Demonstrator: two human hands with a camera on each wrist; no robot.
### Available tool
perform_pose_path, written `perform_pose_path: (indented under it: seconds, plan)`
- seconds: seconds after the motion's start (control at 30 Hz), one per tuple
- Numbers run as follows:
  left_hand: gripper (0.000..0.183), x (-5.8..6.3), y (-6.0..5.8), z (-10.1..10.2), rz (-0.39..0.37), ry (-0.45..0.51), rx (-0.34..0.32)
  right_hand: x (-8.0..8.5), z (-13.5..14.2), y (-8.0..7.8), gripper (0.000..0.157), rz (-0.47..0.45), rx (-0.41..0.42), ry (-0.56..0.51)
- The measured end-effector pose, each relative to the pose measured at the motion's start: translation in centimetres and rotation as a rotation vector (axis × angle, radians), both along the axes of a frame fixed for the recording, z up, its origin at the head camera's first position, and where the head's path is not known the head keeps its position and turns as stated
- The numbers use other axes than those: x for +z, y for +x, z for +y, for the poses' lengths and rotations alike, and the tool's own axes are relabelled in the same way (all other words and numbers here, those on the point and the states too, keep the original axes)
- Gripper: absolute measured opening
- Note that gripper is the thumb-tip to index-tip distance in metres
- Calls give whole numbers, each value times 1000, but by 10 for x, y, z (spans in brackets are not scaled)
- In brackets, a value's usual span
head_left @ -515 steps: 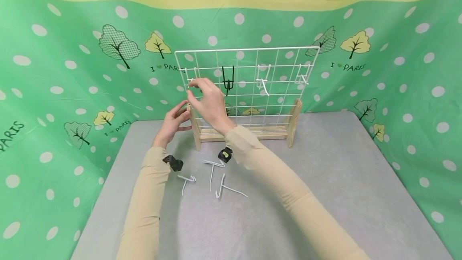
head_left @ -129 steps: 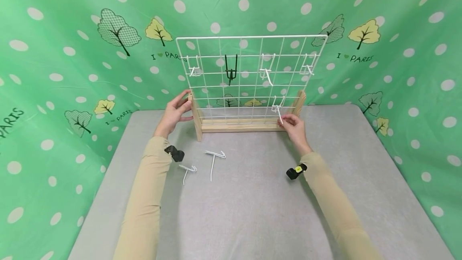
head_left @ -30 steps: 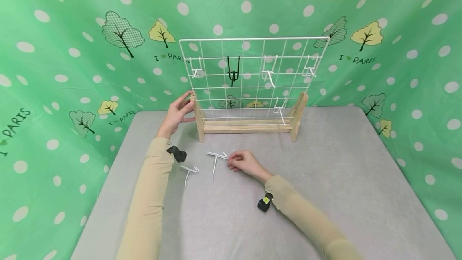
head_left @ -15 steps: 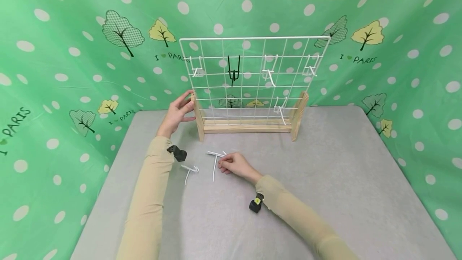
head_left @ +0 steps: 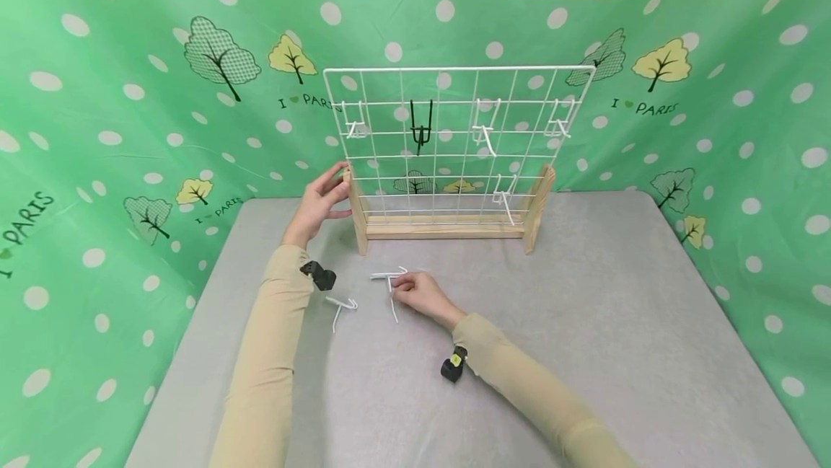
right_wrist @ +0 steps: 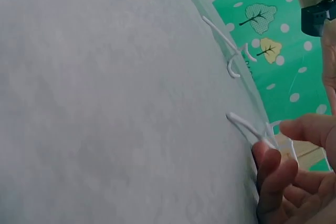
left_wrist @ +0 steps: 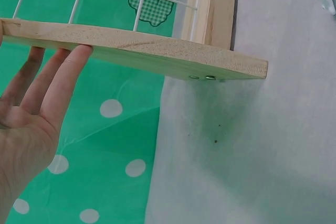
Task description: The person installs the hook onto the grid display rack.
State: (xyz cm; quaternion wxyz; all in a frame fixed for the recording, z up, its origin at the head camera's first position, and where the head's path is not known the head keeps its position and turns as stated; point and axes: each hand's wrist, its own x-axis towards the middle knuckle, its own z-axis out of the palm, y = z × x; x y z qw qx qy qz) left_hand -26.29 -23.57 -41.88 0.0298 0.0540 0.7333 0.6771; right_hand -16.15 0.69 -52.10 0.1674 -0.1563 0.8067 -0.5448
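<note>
A white wire grid rack with a wooden stand [head_left: 448,234] is upright on the table. My left hand [head_left: 310,214] holds its left wooden post [left_wrist: 131,43], fingertips on the outer face; the thumb is mostly cut off in the left wrist view. In front of the rack, my right hand [head_left: 423,296] pinches a white T-shaped wire display hook [head_left: 381,277] between thumb and fingers, near the bar's right end. The hook's prong [right_wrist: 245,124] points away from the fingers in the right wrist view. A shorter white hook [head_left: 340,305] lies to the left on the table.
On the grid's upper part hang a black hook [head_left: 421,134] and three white hooks, one of them a long hook [head_left: 487,140]. Another white hook [head_left: 505,201] hangs lower right. A green patterned curtain [head_left: 162,295] surrounds the grey table [head_left: 617,324].
Over the last second my right hand moved left onto the longer loose hook, which has turned slightly. Earlier it left the lower-right hook hanging on the grid. My left hand stayed at the post.
</note>
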Motion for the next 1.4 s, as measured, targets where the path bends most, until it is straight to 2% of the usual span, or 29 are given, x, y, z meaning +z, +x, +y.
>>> perform_pose_path:
  seconds: [0.17, 0.4, 0.6, 0.9, 1.17, 1.4]
  plan:
    - [54, 0, -1, 0, 7, -5, -2, 0, -6, 1, 18, 77, -77, 86]
    - [54, 0, 0, -1, -2, -8, -1, 0, -9, 1, 11, 75, -121, 138]
    - [55, -1, -1, 0, -1, -9, -12, -1, 1, -3, 9, 37, -203, 112]
    - [55, -1, -1, -2, 3, -6, -30, 2, 21, -13, 5, 77, -328, 103]
    - [56, 0, -2, -1, -1, -24, -24, 1, 28, -18, 5, 110, -383, 58]
    - [55, -1, -2, -2, 2, -25, -25, -2, 30, -19, 10, 111, -435, -40]
